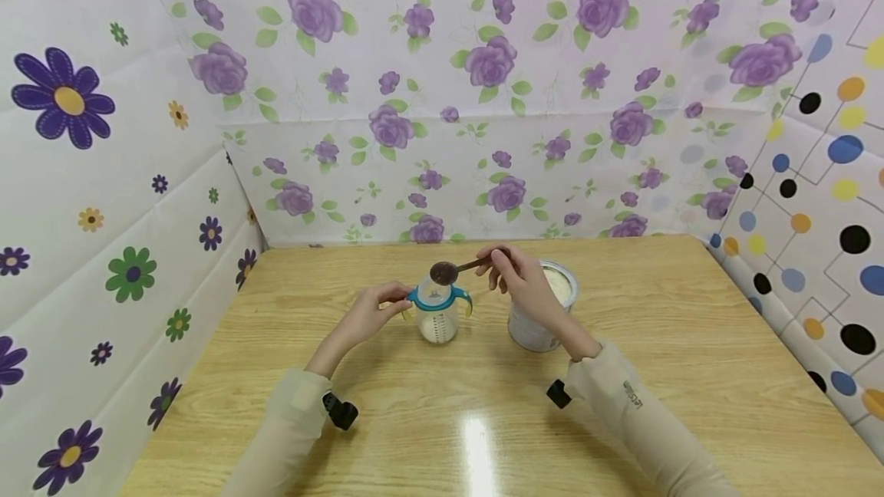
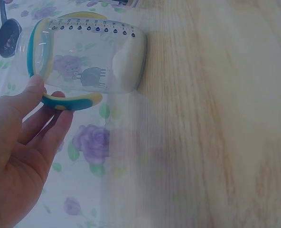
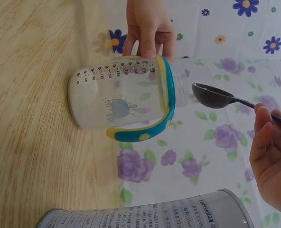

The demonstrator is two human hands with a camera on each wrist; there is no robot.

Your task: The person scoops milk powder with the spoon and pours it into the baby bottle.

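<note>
My right hand (image 1: 522, 282) pinches the thin handle of a dark scoop (image 1: 443, 273), fingers curled round the stem, and holds its bowl just above the open mouth of the baby bottle (image 1: 438, 313); in the right wrist view the scoop (image 3: 212, 96) hangs beside the bottle's neck without touching it, and I cannot tell whether any powder is left in it. My left hand (image 1: 373, 313) grips the bottle by its near handle, thumb on the teal and yellow collar and fingers curled under the loop, as the left wrist view shows (image 2: 22, 142). The bottle (image 2: 90, 57) stands upright on the wooden table (image 1: 691, 374), about the middle of it, clear plastic with printed measuring marks and a small animal figure, and a layer of white powder lies at its bottom. Just to the right of it, close behind my right hand, stands an open tin (image 1: 545, 313) with pale powder inside. Flowered sheets (image 1: 442, 98) wall the table at the back and left, and a dotted sheet (image 1: 829, 198) stands at the right.
</note>
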